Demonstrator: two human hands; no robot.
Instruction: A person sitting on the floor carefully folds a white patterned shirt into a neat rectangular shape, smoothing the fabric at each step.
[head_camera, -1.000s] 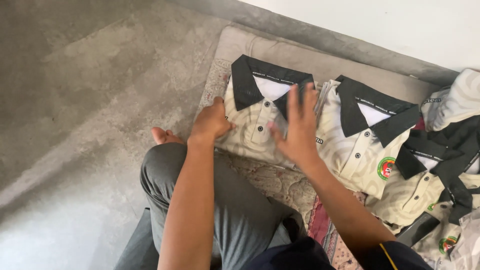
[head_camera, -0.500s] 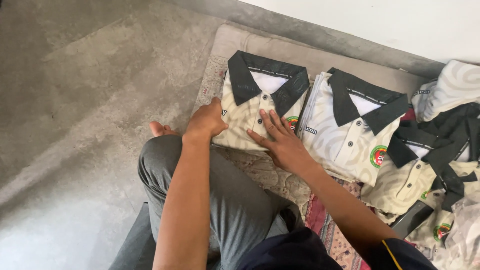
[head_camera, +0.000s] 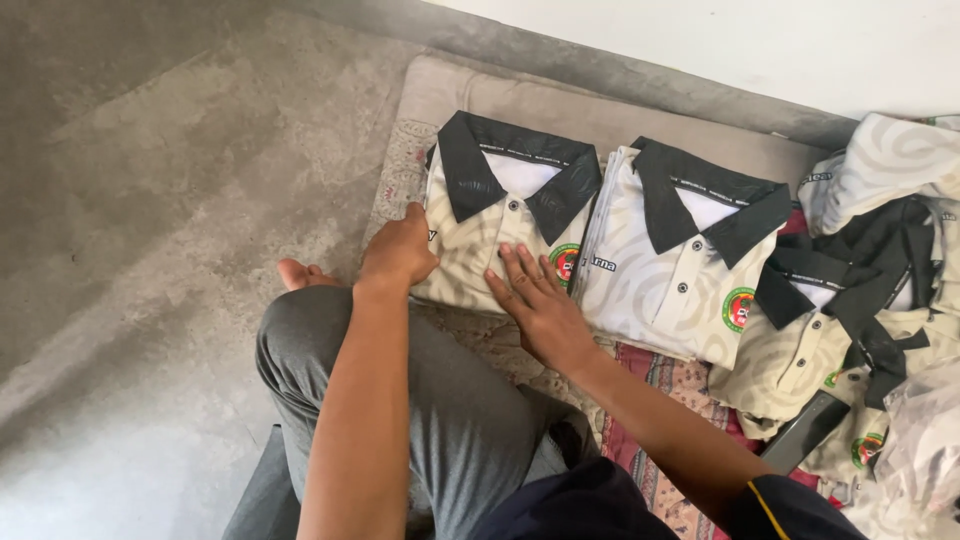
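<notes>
A folded cream polo shirt with a black collar (head_camera: 500, 215) lies on a patterned floor mat (head_camera: 470, 95). My left hand (head_camera: 397, 250) rests curled on the shirt's lower left edge. Flat on the lower front of the same shirt lies my right hand (head_camera: 535, 300), fingers spread, beside a round badge. Neither hand grips the cloth. A second folded shirt of the same kind (head_camera: 680, 260) sits on a stack just to the right, touching the first.
Unfolded shirts of the same kind (head_camera: 870, 300) are heaped at the right, with a dark flat object (head_camera: 805, 432) at their near edge. My bent knee in grey trousers (head_camera: 400, 400) is below the hands. Bare concrete floor (head_camera: 150, 200) lies left; a white wall runs behind.
My right hand came down from above the shirt's collar and now lies flat on its lower front. The left hand stayed at the left edge. The view shifted slightly.
</notes>
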